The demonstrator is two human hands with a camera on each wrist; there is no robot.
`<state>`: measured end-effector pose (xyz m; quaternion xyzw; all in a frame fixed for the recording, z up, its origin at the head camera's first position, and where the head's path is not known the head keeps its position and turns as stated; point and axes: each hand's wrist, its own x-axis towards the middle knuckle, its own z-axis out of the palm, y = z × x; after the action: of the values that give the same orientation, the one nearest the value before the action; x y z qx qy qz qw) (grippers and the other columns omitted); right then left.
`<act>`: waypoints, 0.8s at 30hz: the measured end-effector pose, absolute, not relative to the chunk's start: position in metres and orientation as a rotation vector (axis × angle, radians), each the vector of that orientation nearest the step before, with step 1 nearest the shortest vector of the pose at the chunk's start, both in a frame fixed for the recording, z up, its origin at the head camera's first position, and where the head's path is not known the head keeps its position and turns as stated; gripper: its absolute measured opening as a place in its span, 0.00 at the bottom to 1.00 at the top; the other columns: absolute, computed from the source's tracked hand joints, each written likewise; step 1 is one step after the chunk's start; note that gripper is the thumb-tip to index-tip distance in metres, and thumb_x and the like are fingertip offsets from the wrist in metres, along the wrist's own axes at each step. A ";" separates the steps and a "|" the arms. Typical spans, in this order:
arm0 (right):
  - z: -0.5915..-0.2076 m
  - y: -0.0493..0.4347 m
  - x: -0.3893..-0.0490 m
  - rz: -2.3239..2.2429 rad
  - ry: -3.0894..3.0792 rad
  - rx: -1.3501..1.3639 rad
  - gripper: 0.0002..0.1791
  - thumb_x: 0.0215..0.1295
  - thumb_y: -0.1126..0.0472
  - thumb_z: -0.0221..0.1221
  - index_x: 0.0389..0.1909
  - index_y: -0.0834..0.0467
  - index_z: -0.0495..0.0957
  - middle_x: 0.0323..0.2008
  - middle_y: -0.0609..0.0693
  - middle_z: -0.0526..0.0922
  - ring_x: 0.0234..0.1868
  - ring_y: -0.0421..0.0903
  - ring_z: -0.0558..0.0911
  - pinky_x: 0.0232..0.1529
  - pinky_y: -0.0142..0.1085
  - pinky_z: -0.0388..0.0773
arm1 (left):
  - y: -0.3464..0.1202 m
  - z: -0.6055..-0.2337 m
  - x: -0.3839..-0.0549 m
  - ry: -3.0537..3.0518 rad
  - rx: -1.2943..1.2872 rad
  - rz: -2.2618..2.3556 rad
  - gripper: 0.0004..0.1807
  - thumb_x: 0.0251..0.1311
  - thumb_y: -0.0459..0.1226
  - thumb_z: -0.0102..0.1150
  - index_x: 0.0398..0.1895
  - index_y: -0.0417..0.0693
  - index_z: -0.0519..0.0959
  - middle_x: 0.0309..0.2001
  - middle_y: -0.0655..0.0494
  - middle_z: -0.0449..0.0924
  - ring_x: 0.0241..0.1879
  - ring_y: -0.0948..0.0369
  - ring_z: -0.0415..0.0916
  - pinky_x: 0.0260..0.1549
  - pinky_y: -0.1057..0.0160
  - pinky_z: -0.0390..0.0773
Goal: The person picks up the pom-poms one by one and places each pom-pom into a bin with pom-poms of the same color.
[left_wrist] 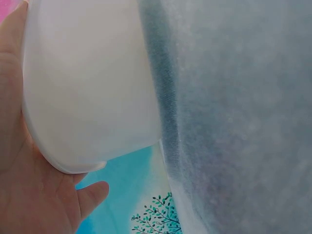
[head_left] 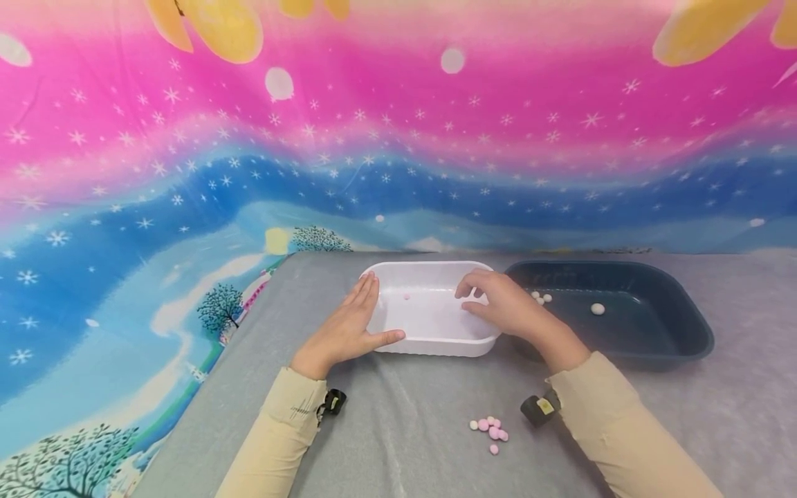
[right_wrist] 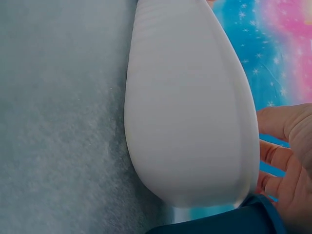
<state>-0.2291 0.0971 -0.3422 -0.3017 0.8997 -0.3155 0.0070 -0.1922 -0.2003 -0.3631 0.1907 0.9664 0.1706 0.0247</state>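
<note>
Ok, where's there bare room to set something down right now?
The grey cloth is bare between the left sleeve and the cluster of small balls. So is the floor of the dark basin right of its lone white ball. It's crowded where the white tray, right hand and basin meet.

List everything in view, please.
Cloth: one, grey, foreground
Backdrop: one, multicoloured, behind cloth
White tray: one, white, on cloth
Dark tray: one, slate, right of white tray
Ball: one, pink, in white tray
White balls: at least four, white, in dark tray
Loose balls: about eight, pink and pale, on cloth
Sleeves: two, beige, foreground
Cameras: two, black, by sleeves
Left hand: one, bare, white tray's left end
Right hand: one, bare, white tray's right end
</note>
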 end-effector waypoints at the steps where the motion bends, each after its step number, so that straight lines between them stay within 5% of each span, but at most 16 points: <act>1: -0.342 0.098 -0.229 -0.990 2.816 -0.943 0.09 0.64 0.66 0.64 0.45 0.61 0.82 0.42 0.53 0.84 0.46 0.53 0.81 0.51 0.51 0.80 | -0.200 -0.363 -0.192 2.988 0.591 0.529 0.61 0.60 0.68 0.53 0.78 0.37 0.37 0.81 0.44 0.30 0.81 0.54 0.27 0.78 0.53 0.42; 24: -0.330 0.107 -0.211 -1.068 2.791 -0.979 0.08 0.66 0.63 0.62 0.45 0.59 0.81 0.42 0.51 0.83 0.47 0.51 0.80 0.52 0.53 0.80 | -0.200 -0.363 -0.192 2.982 0.595 0.556 0.62 0.60 0.68 0.54 0.78 0.36 0.38 0.81 0.45 0.29 0.81 0.53 0.27 0.78 0.52 0.42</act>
<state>-0.2114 0.1067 -0.3298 -0.3114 0.8876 -0.3396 -0.0014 -0.1915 -0.1999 -0.3629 0.1926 0.9643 0.1799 0.0253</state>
